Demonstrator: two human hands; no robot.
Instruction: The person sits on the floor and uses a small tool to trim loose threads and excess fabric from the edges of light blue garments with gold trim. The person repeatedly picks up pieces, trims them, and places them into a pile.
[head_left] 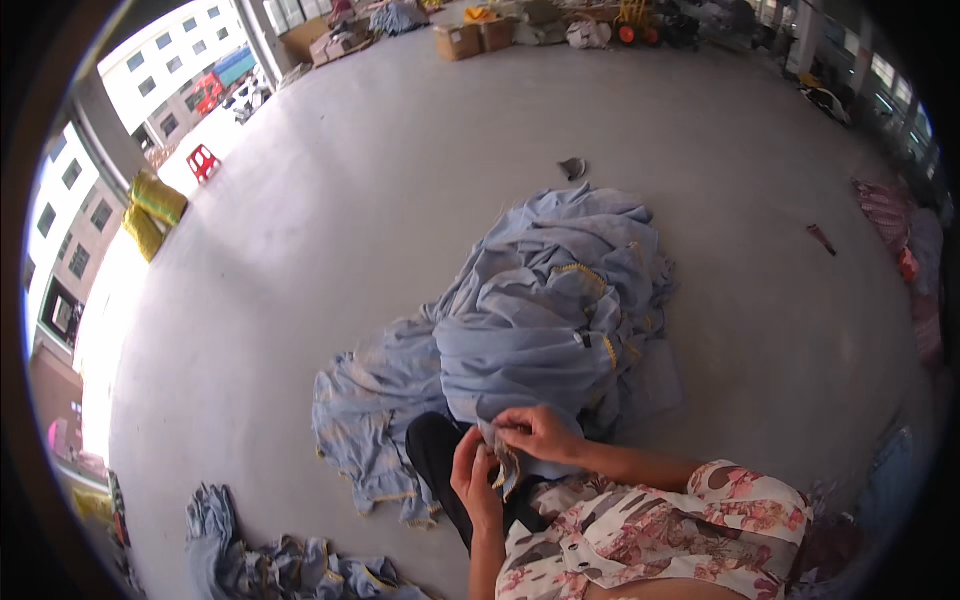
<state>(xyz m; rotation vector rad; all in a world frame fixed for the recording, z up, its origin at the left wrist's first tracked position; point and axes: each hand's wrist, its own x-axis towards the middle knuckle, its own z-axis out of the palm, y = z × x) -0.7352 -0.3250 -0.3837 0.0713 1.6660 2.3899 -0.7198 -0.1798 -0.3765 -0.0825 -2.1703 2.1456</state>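
A large heap of light blue cloth [530,330] with yellow stitched edges lies on the floor in front of me, and part of it comes up to my lap. My left hand [476,482] is closed, its bent fingers pinching an edge of this cloth. Just to its right, my right hand [540,434] also pinches the cloth, thumb and fingertips together. Between the hands hangs a small folded, brownish-grey piece with a yellow edge [508,472]; its kind is unclear. The fingertips are partly hidden, so any small item in them cannot be made out.
More blue cloth [300,570] lies at the lower left. Yellow sacks [155,210] and a red stool [203,163] stand by the open doorway. Cardboard boxes [460,42] line the far side. A dark scrap [573,168] lies beyond the heap; pink bundles [885,210] sit at right.
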